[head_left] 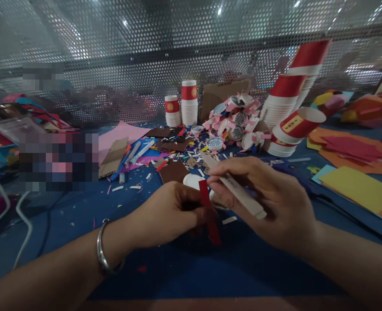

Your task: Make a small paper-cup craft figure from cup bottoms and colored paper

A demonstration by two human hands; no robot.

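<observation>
My left hand [178, 209] pinches a narrow strip of red paper [213, 226] between thumb and fingers, near the middle of its length. The strip stands tilted, its upper end beside the fingertips of my right hand [265, 194]; whether they touch it I cannot tell. A slim, whitish, bar-shaped tool [241, 196] with small print lies across my right hand, held between thumb and fingers and slanting up to the left; its exact kind is unclear. Behind the hands lies a round white piece [193, 180], partly hidden. A brown paper sheet [174, 171] is under its left side.
Paper cup stacks [189, 106] stand at the back, with taller, leaning cup stacks [281, 101] at right. A pile of pink-and-white paper pieces [236, 121] sits between them. Paper scraps, pens [132, 153] and coloured sheets [361, 188] cover the blue table [165, 272]. A black cable [343, 207] runs at right.
</observation>
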